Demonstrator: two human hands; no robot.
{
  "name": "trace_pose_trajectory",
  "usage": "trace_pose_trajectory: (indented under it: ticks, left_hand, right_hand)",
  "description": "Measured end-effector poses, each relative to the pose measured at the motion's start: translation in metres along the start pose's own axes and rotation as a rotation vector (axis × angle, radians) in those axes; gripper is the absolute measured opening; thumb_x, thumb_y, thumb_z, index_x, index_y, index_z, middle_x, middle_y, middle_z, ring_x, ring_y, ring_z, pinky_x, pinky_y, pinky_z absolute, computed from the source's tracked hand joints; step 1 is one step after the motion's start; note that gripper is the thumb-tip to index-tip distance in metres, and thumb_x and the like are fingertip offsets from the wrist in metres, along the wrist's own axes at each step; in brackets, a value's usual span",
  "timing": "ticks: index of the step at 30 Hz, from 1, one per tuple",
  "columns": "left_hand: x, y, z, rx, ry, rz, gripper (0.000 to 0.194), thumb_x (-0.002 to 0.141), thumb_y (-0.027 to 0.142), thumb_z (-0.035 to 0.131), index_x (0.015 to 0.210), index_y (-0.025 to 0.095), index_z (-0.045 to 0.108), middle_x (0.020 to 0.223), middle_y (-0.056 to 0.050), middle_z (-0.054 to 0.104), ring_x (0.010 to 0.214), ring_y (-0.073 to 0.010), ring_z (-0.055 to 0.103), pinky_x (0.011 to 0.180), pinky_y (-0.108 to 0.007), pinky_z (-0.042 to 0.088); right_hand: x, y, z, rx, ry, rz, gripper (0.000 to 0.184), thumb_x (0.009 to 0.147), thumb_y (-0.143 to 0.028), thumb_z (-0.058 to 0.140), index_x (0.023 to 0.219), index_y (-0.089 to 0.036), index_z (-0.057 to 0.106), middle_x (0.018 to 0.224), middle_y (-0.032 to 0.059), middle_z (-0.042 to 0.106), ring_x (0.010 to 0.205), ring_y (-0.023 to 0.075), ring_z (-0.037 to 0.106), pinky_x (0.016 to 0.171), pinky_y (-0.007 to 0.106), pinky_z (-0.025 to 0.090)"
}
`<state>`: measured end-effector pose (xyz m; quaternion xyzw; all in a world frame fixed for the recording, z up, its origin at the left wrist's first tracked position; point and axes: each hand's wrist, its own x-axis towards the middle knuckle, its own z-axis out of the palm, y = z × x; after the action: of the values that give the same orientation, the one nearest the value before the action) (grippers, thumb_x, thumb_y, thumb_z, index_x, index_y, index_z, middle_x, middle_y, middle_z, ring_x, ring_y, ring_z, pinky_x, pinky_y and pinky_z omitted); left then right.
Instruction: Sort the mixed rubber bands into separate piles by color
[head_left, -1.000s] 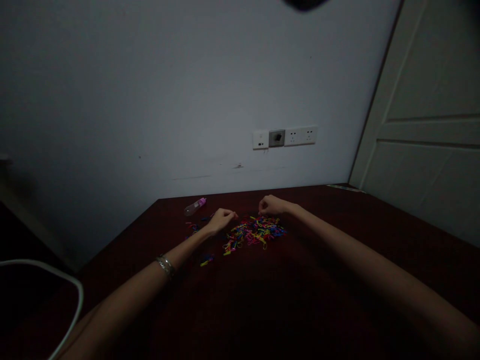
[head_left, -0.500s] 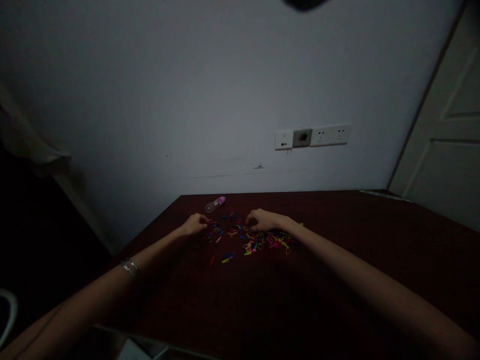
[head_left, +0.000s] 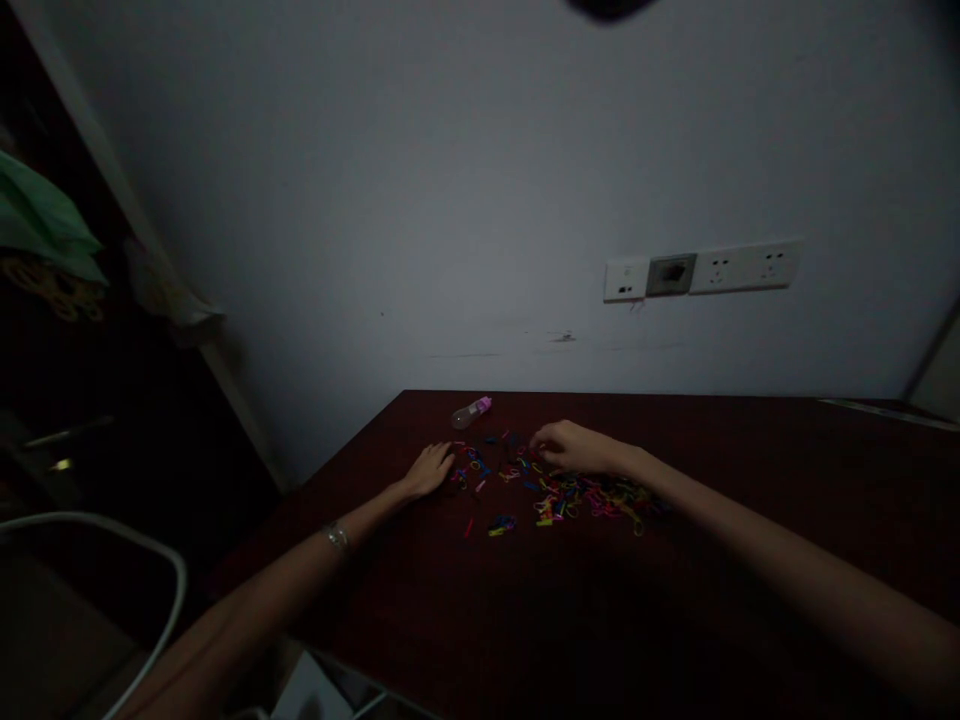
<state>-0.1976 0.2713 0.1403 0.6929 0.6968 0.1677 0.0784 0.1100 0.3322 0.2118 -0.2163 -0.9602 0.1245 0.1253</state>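
Note:
My left hand lies low over the dark red table, its fingers stretched out at the left edge of a scatter of small coloured loops and clip-like pieces. Over the far side of a denser heap of such pieces, my right hand has its fingers curled down and drawn toward the thumb. Whatever its fingertips pinch is too small and dark to make out. A small group of blue and yellow pieces and a single red piece lie nearer to me.
A clear bottle with a pink top lies behind the scatter. The table meets a pale wall with sockets. A white cable curves at lower left, near a white box-like object below the table edge.
The view has swung left, so the table and hands appear further right. My left hand has gone from bent fingers to stretched-out ones. My right hand stays by the heap, fingers curled.

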Motion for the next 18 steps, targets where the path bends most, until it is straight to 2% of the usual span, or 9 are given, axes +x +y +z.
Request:
trace_pose_trajectory:
  ticks: [3, 6, 9, 14, 18]
  left_hand:
    - [0.007, 0.01, 0.016, 0.011, 0.004, -0.012, 0.046, 0.088, 0.037, 0.028, 0.129, 0.019, 0.04, 0.138, -0.007, 0.037, 0.132, -0.0215, 0.02, 0.107, -0.039, 0.012]
    - [0.01, 0.025, 0.024, -0.025, -0.006, -0.007, 0.049, 0.089, 0.039, 0.024, 0.132, 0.017, 0.037, 0.14, -0.009, 0.034, 0.133, -0.0213, 0.017, 0.107, -0.04, 0.011]
    - [0.009, 0.043, 0.026, -0.092, -0.03, 0.039, 0.051, 0.091, 0.036, 0.018, 0.131, 0.014, 0.038, 0.139, -0.009, 0.035, 0.133, -0.0176, 0.019, 0.108, -0.036, 0.009]
    - [0.005, 0.08, 0.03, -0.268, -0.038, 0.039, 0.053, 0.091, 0.039, 0.015, 0.128, 0.013, 0.043, 0.137, -0.007, 0.038, 0.131, -0.0176, 0.023, 0.109, -0.033, 0.013]
    - [0.008, 0.11, 0.043, -0.465, -0.068, 0.108, 0.051, 0.09, 0.038, 0.019, 0.126, 0.014, 0.046, 0.135, -0.007, 0.042, 0.126, -0.0168, 0.035, 0.107, -0.031, 0.02]
  right_hand:
    - [-0.044, -0.004, 0.001, 0.021, 0.027, 0.042, 0.031, 0.078, -0.021, 0.046, 0.103, -0.017, 0.063, 0.102, 0.0081, 0.064, 0.093, 0.0199, 0.057, 0.083, 0.028, 0.042]
    - [-0.086, -0.005, 0.003, 0.041, 0.001, 0.133, 0.03, 0.079, -0.023, 0.046, 0.104, -0.021, 0.062, 0.103, 0.0073, 0.063, 0.093, 0.0208, 0.057, 0.084, 0.032, 0.042]
    - [-0.118, -0.006, 0.004, 0.076, 0.004, 0.188, 0.031, 0.079, -0.024, 0.045, 0.106, -0.025, 0.061, 0.106, 0.006, 0.062, 0.096, 0.0206, 0.056, 0.086, 0.033, 0.042]
    - [-0.145, -0.01, 0.004, 0.106, 0.032, 0.253, 0.03, 0.082, -0.029, 0.043, 0.106, -0.024, 0.06, 0.105, 0.0062, 0.062, 0.095, 0.0203, 0.056, 0.085, 0.033, 0.043]
    - [-0.155, -0.014, 0.004, 0.116, 0.046, 0.258, 0.029, 0.081, -0.026, 0.044, 0.105, -0.023, 0.061, 0.105, 0.0066, 0.062, 0.096, 0.0208, 0.055, 0.086, 0.034, 0.042]
